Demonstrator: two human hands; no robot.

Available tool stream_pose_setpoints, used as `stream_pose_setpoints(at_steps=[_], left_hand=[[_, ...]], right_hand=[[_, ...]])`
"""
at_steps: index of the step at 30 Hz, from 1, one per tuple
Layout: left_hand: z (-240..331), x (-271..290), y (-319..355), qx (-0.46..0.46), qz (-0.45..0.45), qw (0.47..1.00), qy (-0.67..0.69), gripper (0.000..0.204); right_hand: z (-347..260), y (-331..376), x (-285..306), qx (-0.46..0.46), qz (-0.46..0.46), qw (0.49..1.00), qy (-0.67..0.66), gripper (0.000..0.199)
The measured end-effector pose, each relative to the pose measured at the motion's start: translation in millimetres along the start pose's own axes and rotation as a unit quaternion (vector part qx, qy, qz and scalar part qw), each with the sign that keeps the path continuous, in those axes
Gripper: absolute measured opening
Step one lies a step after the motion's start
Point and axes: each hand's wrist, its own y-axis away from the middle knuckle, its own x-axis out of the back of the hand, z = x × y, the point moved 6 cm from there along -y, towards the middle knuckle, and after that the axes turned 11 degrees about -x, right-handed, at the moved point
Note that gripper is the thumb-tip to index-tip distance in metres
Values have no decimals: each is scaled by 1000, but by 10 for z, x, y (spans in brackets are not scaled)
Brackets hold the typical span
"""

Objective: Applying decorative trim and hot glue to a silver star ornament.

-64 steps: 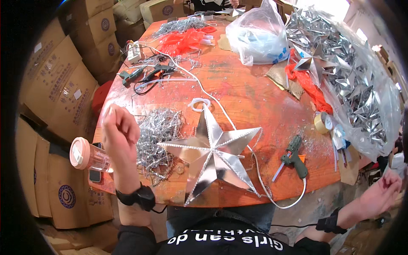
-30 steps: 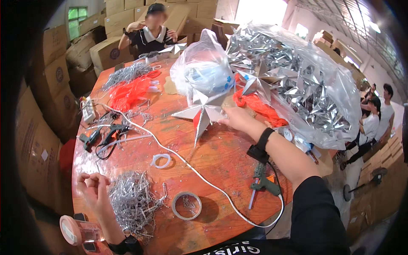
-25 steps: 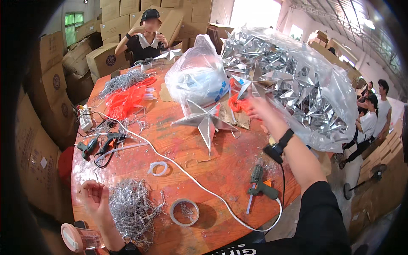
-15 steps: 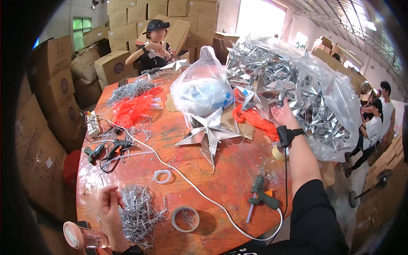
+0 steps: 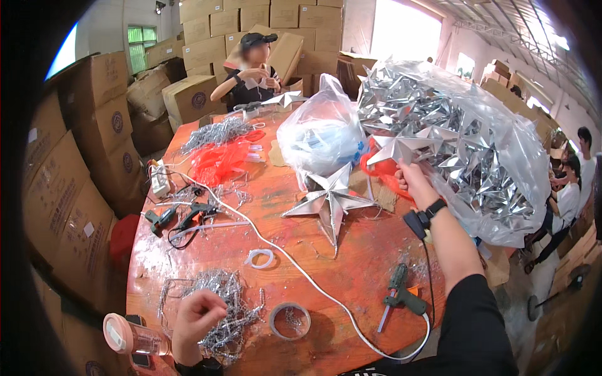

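Lying at the near edge of a big clear bag [image 5: 517, 227], a little right of the upper middle of the frame, is one silver star [image 5: 400, 149]. The right hand [image 5: 415, 180] is at its lower side, with the fingers bent and touching it; I cannot tell if this grip holds it firmly. Many more silver stars fill the bag in the upper right.

Another star [image 5: 329, 199], with a beaded edge, rests on the red-brown desk [image 5: 367, 250], near the middle of the frame. The left hand [image 5: 199, 313], at the lower left, is above a pile of silver garland [image 5: 233, 332]. Its fingers are curled inward, and I cannot tell whether something is between them.

Right of the pile there is a tape roll [image 5: 274, 321]. A green glue gun [image 5: 401, 294] lies at the lower right. At the lower left corner of the desk stands a cup with pink lid [image 5: 119, 333]. In the upper left, a person [image 5: 254, 78] sits behind the desk, before stacked boxes [image 5: 251, 22].
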Motion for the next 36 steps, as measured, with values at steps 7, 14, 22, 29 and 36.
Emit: stream_pose_setpoints(at_steps=[7, 14, 22, 29, 36], left_hand=[[346, -461, 11, -144, -355, 923, -30, 32], [243, 143, -25, -151, 107, 983, 6, 55], [161, -303, -92, -84, -103, 973, -190, 103], [311, -603, -66, -127, -152, 904, -379, 84], [439, -925, 15, -140, -117, 902, -390, 69]], right_hand=[[-41, 1915, -474, 178, 4, 983, 49, 24], [593, 3380, -994, -26, -363, 921, 141, 38], [1102, 3536, -1379, -142, -426, 849, 280, 27], [620, 3201, -288, -6, -82, 977, 198, 6], [847, 3297, 10, 15, -32, 983, 179, 10]])
